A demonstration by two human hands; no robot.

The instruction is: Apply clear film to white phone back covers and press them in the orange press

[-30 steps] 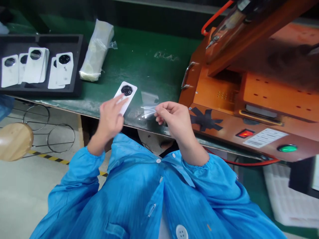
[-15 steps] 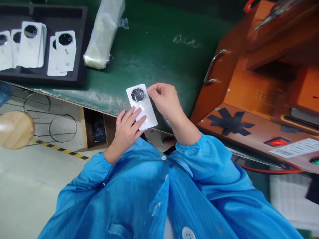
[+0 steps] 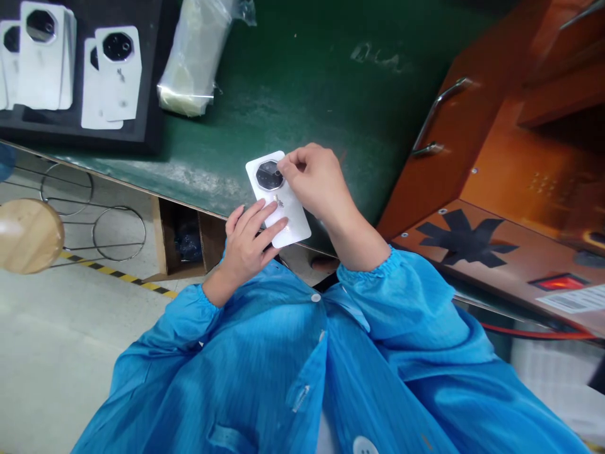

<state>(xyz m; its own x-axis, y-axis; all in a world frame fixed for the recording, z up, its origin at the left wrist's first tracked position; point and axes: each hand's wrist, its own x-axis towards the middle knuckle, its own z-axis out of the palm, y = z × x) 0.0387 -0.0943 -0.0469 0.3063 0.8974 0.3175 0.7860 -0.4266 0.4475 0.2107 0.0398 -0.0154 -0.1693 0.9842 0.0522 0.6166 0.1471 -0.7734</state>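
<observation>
A white phone back cover (image 3: pixel 293 226) with a dark octagonal camera window lies tilted at the near edge of the green bench, partly over that edge. My left hand (image 3: pixel 248 243) holds its lower left side, fingers spread across the top; part of the thumb side is hidden. My right hand (image 3: pixel 319 180) is in a pinch at the upper right of the cover, its fingertips by the corner of the camera window. Whatever is between those fingertips, if anything, is too small to make out.
At the upper left, a black tray (image 3: pixel 137 140) holds several similar white covers (image 3: pixel 42 72). Beside it lies a clear plastic bag (image 3: pixel 191 72) with pale contents. An orange machine (image 3: pixel 501 183) with a metal handle stands right; a wooden stool (image 3: pixel 31 236) is left below.
My right hand's pinching fingertips have moved from beside the cover onto the camera window's corner. My left hand stays on the cover. The whole view has shifted slightly.
</observation>
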